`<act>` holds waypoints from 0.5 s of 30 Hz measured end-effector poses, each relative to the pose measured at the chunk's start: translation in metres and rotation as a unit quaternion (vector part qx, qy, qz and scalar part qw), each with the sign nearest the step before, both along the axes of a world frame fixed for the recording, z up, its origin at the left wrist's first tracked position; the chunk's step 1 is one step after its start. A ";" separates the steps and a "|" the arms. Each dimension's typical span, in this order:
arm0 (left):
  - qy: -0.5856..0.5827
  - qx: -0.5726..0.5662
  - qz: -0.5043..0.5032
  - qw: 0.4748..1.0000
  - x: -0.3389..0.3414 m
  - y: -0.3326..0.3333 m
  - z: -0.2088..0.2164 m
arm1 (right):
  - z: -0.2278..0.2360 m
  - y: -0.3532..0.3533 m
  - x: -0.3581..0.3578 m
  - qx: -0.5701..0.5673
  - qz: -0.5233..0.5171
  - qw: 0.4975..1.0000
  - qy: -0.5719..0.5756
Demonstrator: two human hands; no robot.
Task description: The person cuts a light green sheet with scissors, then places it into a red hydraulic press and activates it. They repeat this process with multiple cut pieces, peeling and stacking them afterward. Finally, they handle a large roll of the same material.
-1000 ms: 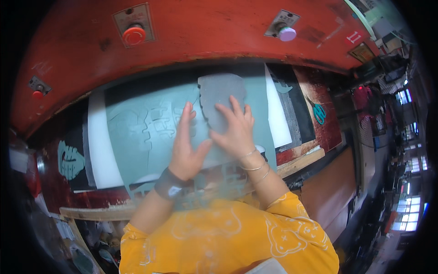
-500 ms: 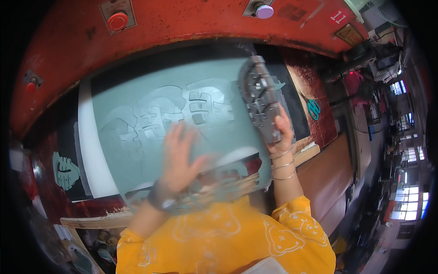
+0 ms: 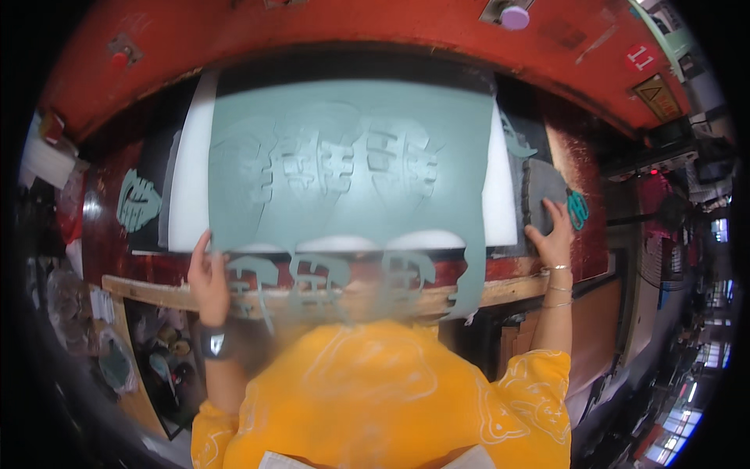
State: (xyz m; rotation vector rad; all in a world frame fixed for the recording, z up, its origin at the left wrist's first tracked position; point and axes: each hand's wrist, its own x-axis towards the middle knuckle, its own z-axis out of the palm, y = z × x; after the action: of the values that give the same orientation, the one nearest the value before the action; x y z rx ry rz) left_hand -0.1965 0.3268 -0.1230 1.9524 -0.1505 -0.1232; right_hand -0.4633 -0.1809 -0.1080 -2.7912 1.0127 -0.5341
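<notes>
Evidently the green sheet lies on the white pad, cut outlines showing in its middle, and the grey cutting die rests flat-back up just right of that pad. The left hand is at the sheet's lower left corner, thumb and forefinger slightly parted; I cannot tell whether they pinch it. The right hand has its fingers spread over the die's lower part. The sheet's thin cut-out fringe reaches over the wooden rail, so a sharp pull could snag or tear it; a careless nudge of the die could ride it onto the teal-handled scissors beside it. Compared with 0.5 s earlier, the die is down flat rather than raised with its underside showing, and the left hand has gone from the sheet's middle to its corner.
</notes>
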 end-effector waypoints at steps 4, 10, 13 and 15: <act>0.023 0.012 -0.012 1.000 -0.019 -0.006 0.023 | 0.031 0.035 0.040 -0.067 0.073 0.992 -0.081; -0.038 0.214 -0.075 0.973 -0.078 0.004 0.067 | 0.031 0.088 0.094 0.166 0.234 0.946 -0.150; -0.181 0.127 -0.204 0.954 -0.054 -0.065 0.086 | 0.018 0.091 0.113 0.237 0.216 0.925 -0.206; -0.294 0.126 -0.389 0.864 -0.045 -0.128 0.087 | 0.009 0.091 0.119 0.273 0.184 0.917 -0.226</act>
State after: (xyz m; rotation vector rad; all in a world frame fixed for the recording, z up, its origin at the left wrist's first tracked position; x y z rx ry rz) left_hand -0.2413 0.1991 -0.0361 2.0211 -1.3911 -0.0694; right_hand -0.3445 -0.0898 -0.0985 -2.1355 0.4306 -0.6712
